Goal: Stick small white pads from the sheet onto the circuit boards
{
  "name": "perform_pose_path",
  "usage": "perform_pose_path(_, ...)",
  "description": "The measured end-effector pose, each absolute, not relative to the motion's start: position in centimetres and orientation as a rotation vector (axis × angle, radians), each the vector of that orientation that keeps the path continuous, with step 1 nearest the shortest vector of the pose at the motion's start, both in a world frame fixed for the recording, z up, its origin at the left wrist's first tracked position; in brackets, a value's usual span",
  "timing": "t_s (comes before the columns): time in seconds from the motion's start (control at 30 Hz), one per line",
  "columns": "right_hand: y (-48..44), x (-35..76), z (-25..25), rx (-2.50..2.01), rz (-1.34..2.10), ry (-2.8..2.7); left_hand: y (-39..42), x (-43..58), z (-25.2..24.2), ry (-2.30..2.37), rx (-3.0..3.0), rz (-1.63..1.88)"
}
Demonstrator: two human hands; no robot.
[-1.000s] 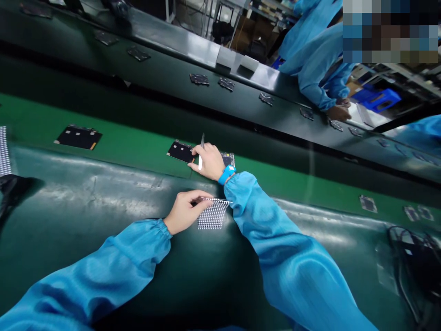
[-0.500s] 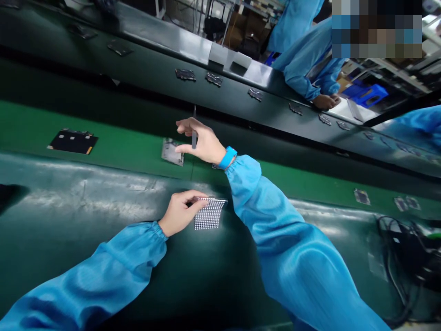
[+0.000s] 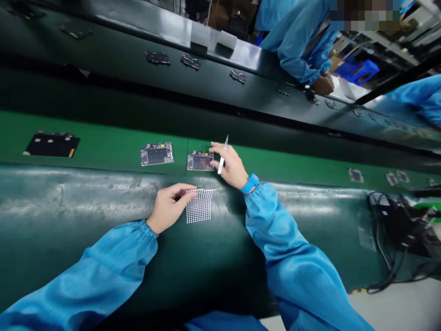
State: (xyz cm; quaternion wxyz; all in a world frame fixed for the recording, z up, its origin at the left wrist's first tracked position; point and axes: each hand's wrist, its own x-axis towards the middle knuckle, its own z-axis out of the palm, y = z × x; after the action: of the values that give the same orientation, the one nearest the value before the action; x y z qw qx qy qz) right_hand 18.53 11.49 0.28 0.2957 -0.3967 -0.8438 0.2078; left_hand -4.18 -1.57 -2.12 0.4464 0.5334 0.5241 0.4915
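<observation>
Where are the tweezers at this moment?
In the head view, the tweezers sit in the right hand, beside the circuit board on the green strip.

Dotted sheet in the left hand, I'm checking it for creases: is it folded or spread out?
Spread out: the dotted sheet hangs open from the left hand, its rows of dots running unbroken with no fold visible.

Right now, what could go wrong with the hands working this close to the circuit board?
Two risks seem most likely. The right hand holds slim tweezers just beside a circuit board, so a slip could scratch or knock the board. The left hand pinches a dotted sheet along one edge only, so the sheet could bend or slip free.
</observation>
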Motion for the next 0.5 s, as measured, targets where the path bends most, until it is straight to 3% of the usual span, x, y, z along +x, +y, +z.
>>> perform_pose_path(0.23,6.2,21.8,4.4,-1.196,1.196,-1.879,-1.7,-4.3,-2.2,1.331,1.316,1.198)
perform_pose_path(0.5,5.3,23.0,3.2,-1.552,0.755,-2.093,-1.8,-4.4,-1.9,1.333,1.322,1.197)
